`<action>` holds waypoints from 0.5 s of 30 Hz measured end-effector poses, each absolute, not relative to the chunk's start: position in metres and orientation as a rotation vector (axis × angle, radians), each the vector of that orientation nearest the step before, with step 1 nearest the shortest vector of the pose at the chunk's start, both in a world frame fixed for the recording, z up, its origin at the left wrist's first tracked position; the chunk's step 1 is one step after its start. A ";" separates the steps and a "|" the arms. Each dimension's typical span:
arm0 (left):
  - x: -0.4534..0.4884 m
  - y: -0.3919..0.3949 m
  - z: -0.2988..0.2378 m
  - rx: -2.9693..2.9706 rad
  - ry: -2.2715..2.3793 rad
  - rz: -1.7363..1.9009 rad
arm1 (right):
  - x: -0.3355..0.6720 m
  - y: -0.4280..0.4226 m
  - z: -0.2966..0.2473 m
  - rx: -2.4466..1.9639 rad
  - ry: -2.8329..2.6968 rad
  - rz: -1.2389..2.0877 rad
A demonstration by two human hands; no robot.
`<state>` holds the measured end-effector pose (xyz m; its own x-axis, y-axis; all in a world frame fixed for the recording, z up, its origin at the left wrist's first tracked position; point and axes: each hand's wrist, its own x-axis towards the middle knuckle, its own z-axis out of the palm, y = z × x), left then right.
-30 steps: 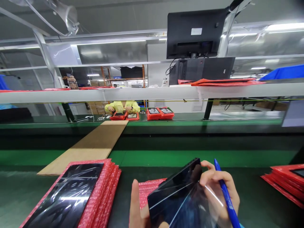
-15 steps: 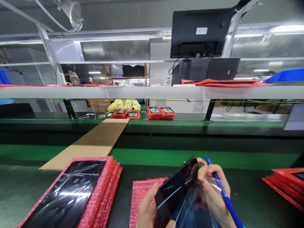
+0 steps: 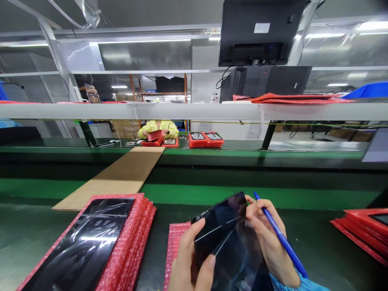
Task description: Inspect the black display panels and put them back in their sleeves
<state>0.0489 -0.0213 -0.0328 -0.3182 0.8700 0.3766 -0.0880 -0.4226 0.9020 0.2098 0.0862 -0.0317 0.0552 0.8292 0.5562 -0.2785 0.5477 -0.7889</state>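
My left hand grips the near left edge of a glossy black screen panel, thumb on its face. My right hand pinches the clear film at the panel's far right corner. A blue pen is tucked between the fingers of that same hand. The panel is tilted up above a red bubble-wrap sheet on the dark bench.
A stack of red bubble-wrap bags with a black panel on top lies at the left. More red bags lie at the right. A brown board crosses the green conveyor. A person in yellow works opposite.
My left hand has closed onto the panel, thumb now on its face. The panel has tilted flatter and come nearer. The person opposite has lifted a red bag.
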 end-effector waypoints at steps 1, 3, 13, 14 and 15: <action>0.048 -0.020 -0.030 1.193 1.047 1.787 | 0.209 0.085 -0.030 -0.578 -1.236 0.931; 0.045 -0.020 -0.025 1.133 0.951 1.735 | 0.209 0.083 -0.027 -0.618 -1.205 0.995; 0.032 -0.018 -0.014 0.872 0.621 1.587 | 0.218 0.087 -0.027 -0.574 -1.016 1.181; 0.032 -0.017 -0.013 0.850 0.624 1.589 | 0.218 0.086 -0.026 -0.575 -0.983 1.205; 0.033 -0.017 -0.012 0.833 0.631 1.594 | 0.218 0.085 -0.025 -0.581 -0.944 1.230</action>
<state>0.0325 -0.0168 -0.0116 -0.0754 0.9819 0.1735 -0.5972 -0.1839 0.7807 0.2180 0.0849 -0.0251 0.0487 0.9572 0.2854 -0.5233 0.2678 -0.8090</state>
